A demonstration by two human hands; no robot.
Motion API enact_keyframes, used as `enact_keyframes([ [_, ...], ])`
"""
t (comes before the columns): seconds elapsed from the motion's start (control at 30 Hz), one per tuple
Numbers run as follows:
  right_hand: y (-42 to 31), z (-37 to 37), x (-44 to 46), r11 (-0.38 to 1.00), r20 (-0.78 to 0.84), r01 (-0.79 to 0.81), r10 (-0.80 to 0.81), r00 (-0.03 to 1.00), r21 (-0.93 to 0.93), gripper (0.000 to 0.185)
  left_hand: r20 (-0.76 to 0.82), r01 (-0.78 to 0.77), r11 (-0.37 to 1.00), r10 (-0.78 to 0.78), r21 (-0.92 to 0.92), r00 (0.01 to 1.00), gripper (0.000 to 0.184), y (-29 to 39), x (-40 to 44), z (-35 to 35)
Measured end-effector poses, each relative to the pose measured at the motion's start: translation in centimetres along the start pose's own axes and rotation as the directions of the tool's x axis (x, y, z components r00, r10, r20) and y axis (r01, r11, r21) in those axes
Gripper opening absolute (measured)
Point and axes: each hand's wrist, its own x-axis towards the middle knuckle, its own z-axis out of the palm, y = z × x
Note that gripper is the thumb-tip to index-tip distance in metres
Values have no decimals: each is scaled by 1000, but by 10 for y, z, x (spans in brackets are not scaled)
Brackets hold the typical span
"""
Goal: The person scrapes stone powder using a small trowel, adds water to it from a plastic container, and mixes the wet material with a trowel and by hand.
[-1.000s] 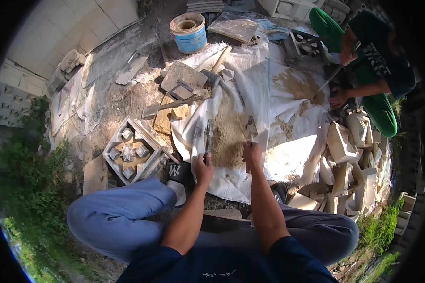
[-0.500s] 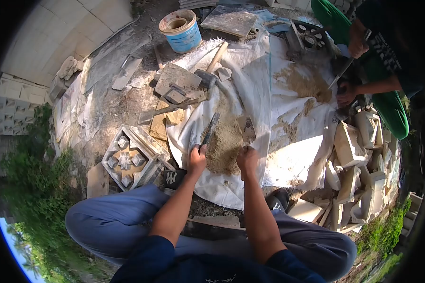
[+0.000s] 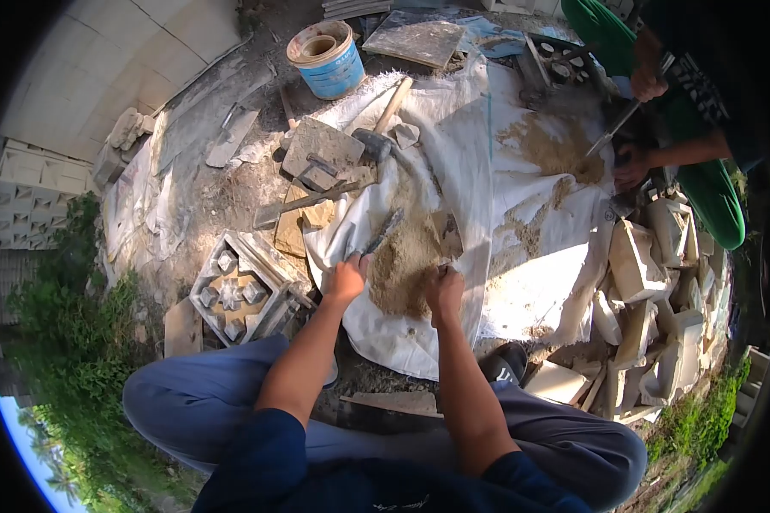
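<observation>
Fingers wrapped around one end, my left hand grips a dark narrow flat-bladed tool, which slants up and right along the left edge of a sandy heap. My right hand is closed on the handle of a trowel; its flat blade points away from me at the heap's right side. Most of that handle is hidden by the fingers. Under the heap lies a white sheet. Left of my left hand is a star-patterned mould with a thick frame.
A hammer, stone slabs and a blue bucket lie beyond the heap. Broken cast pieces pile up at right. Another person's hand holds a long metal tool over a second sand patch. My crossed legs frame the near side.
My left hand has shifted slightly left and away from me, its tool tilting further right. My right hand has dropped slightly toward me. The other person's tool tip has moved left.
</observation>
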Motion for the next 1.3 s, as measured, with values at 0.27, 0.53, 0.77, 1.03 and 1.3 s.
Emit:
enact_keyframes([
  [0.27,11,3,2,999,-26,52,-52,998,-6,28,-129,26,992,-42,-123,991,44,18,-6,-12],
  [0.53,7,4,3,996,-95,86,-82,992,35,27,-45,10,998,-13,-65,999,42,25,4,-26],
  [0.77,4,-1,3,1000,19,12,-12,1000,-1,32,24,-59,998,58,35,998,42,19,8,-15],
  [1.03,23,16,7,992,-131,119,-113,985,42,31,-56,-6,1000,7,16,998,45,45,0,-31],
  [1.3,-6,-8,4,995,-6,97,-97,995,6,32,29,69,997,-70,39,997,45,46,-6,-34],
])
